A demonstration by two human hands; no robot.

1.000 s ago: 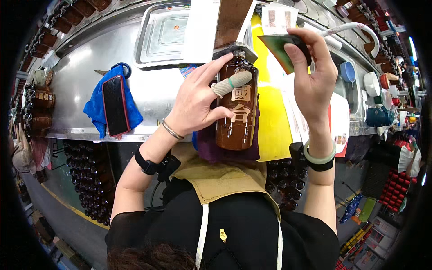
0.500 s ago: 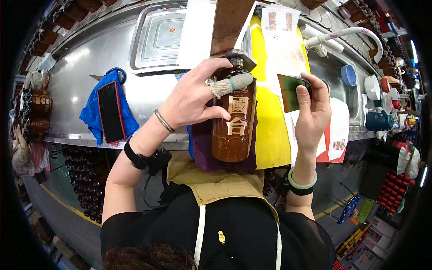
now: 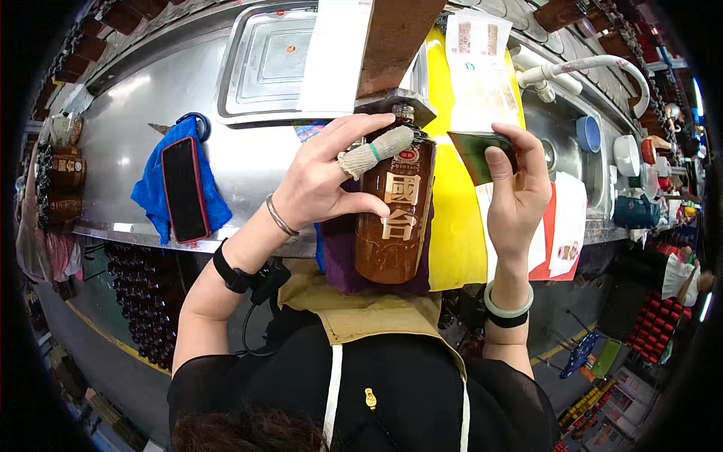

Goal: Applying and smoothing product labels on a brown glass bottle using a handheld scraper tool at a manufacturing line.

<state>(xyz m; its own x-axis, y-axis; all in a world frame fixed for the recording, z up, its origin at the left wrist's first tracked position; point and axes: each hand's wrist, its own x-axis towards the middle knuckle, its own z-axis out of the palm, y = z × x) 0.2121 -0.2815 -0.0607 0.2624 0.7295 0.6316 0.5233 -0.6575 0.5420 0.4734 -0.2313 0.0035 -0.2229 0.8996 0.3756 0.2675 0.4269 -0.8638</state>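
Note:
A brown glass bottle (image 3: 376, 260) with gold raised characters lies on a folded purple cloth (image 3: 339, 260), its neck toward the far side. My left hand (image 3: 309, 177) grips it near the shoulder, thumb across the front and fingers toward the neck. One finger of that hand wears a knitted grey finger cover (image 3: 382, 149) with a green band. To the right, my right hand (image 3: 520, 188) pinches a thin, flat, dark green piece (image 3: 471, 160) between thumb and fingers, apart from the bottle. What kind of tool it is, I cannot tell.
Behind the bottle's neck stands a brown upright post (image 3: 395, 53) on a metal plate. Left lie a phone (image 3: 186, 188) on a blue cloth (image 3: 151, 200) and a clear-lidded tray (image 3: 263, 60). A yellow sheet (image 3: 459, 256) with label papers (image 3: 482, 75) lies right, beside a sink with a white faucet (image 3: 587, 64).
The bottle has shifted slightly toward me, its neck leaning a little more to the right. My right hand has turned the green piece, which now shows a narrower shape closer to the bottle.

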